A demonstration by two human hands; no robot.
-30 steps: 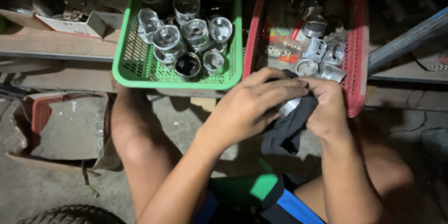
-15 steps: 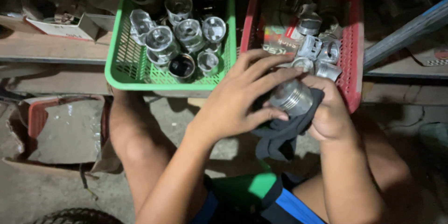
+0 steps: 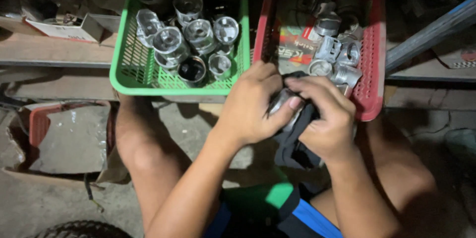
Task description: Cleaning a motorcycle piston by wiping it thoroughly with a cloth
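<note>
Left hand (image 3: 250,106) gripped metal piston (image 3: 280,103); right hand (image 3: 325,114) pressed dark rag (image 3: 297,138) against it (likely heavy, rigid, oily-slick); skirt safest hold.

A green plastic basket (image 3: 130,71) of metal pistons (image 3: 198,32) sits up and left of the grip; a red basket (image 3: 373,64) holding more pistons (image 3: 342,52) lies just behind it. A tyre (image 3: 82,229) edges in far below left.

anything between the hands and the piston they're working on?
Partly. The left hand grips the metal piston bare. A dark cloth lies between the right hand and the piston, wrapped over its far side and hanging below.
</note>
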